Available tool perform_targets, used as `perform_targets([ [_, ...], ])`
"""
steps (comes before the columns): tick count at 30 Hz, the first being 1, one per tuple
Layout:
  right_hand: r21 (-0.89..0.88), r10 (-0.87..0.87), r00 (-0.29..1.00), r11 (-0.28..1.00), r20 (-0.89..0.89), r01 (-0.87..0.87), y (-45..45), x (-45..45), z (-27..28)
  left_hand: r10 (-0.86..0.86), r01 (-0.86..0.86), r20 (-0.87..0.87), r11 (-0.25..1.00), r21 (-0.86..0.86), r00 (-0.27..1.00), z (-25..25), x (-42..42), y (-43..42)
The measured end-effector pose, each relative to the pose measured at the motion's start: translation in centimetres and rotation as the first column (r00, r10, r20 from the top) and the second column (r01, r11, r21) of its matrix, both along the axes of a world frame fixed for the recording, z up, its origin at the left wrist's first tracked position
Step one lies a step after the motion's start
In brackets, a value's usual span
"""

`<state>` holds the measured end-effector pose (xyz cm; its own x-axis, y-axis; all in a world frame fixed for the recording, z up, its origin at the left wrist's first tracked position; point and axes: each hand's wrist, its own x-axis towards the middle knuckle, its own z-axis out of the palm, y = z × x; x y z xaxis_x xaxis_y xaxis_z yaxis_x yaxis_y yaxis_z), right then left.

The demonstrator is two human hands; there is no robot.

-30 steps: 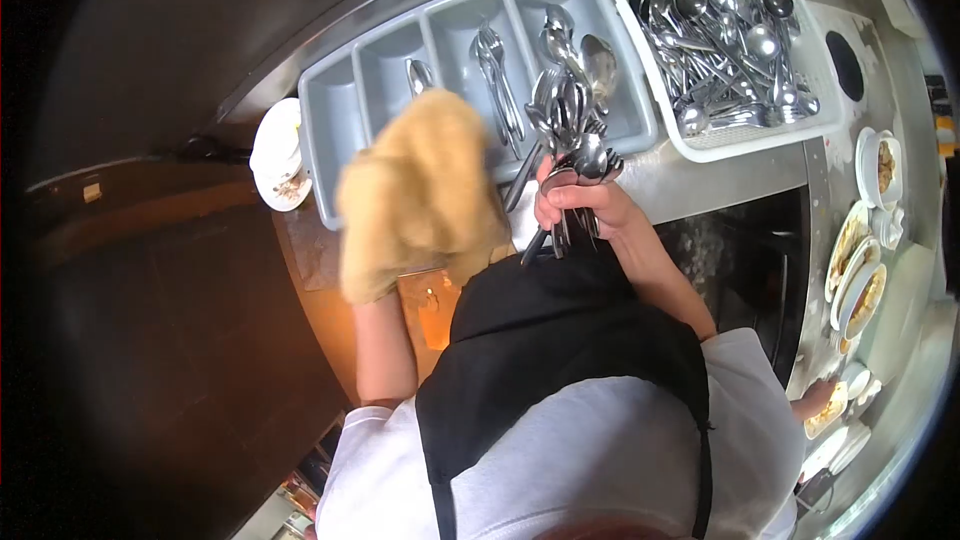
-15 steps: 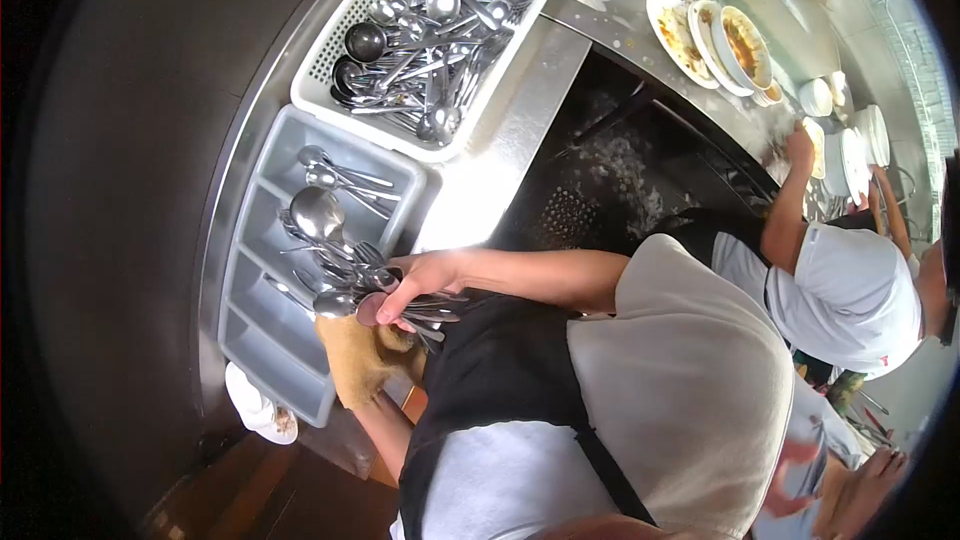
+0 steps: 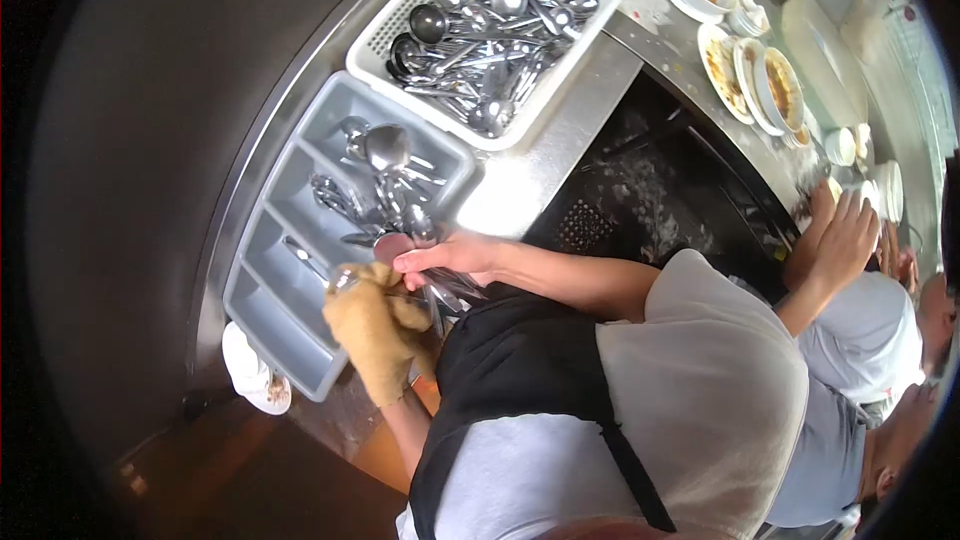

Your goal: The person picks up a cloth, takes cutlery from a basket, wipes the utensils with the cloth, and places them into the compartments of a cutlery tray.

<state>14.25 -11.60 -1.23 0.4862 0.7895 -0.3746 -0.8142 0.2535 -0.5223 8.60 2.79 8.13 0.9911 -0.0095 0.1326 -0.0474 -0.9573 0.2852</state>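
Observation:
My right hand (image 3: 455, 257), bare, is closed round a bunch of cutlery (image 3: 440, 295) above the front side of the grey cutlery tray (image 3: 290, 285). Handles poke out below the fist, and a spoon bowl reflecting pink lies by the thumb. Just beside it, my left hand (image 3: 370, 330) wears a tan glove and is closed on a spoon (image 3: 345, 278), whose bowl shows at the fingertips. A large serving spoon (image 3: 387, 148) and smaller spoons lie in the tray's upper compartment. Forks (image 3: 335, 195) lie in the one below, and a utensil (image 3: 305, 257) in another.
A white perforated basket (image 3: 365, 55) heaped with cutlery and ladles stands beyond the tray. Soiled plates and bowls (image 3: 745, 80) line the counter by a dark sink (image 3: 640, 170). White dishes (image 3: 250, 370) sit below the tray. Co-workers (image 3: 850, 340) stand at the right.
The view has shifted, moving tray and basket up and right. The large serving spoon now lies farther from my right hand. My gloved hand has drawn a spoon in closer. A co-worker's arm has reached up.

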Motion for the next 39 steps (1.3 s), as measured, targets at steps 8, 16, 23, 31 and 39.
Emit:
perform_targets([
  [8, -0.200, 0.062, 0.998, 0.978, 0.028, -0.055, -0.8, 0.3, 1.4, 0.096, -0.095, -0.018, 0.994, 0.045, 0.995, 0.6, 1.5, -0.8],
  [16, -0.267, 0.109, 0.982, 0.962, 0.154, -0.065, -1.1, 0.4, 2.6, 0.180, -0.179, -0.033, 0.984, 0.017, 0.983, -0.9, -0.4, -0.2],
  [23, -0.257, 0.266, 0.954, 0.940, 0.138, -0.225, -0.9, -1.9, 4.3, 0.230, -0.178, 0.120, 0.925, -0.337, 0.966, -2.0, -2.0, 2.2],
  [31, -0.305, 0.172, 0.944, 0.949, 0.281, -0.082, 0.8, -6.4, 6.2, 0.367, -0.331, -0.154, 0.489, -0.807, 0.918, 3.2, -2.0, 4.1],
  [39, -0.257, -0.041, 0.901, 0.952, 0.432, 0.167, 0.0, -5.7, 5.6, 0.124, 0.024, 0.584, 0.971, -0.239, 0.802, 10.6, -6.0, 8.9],
])
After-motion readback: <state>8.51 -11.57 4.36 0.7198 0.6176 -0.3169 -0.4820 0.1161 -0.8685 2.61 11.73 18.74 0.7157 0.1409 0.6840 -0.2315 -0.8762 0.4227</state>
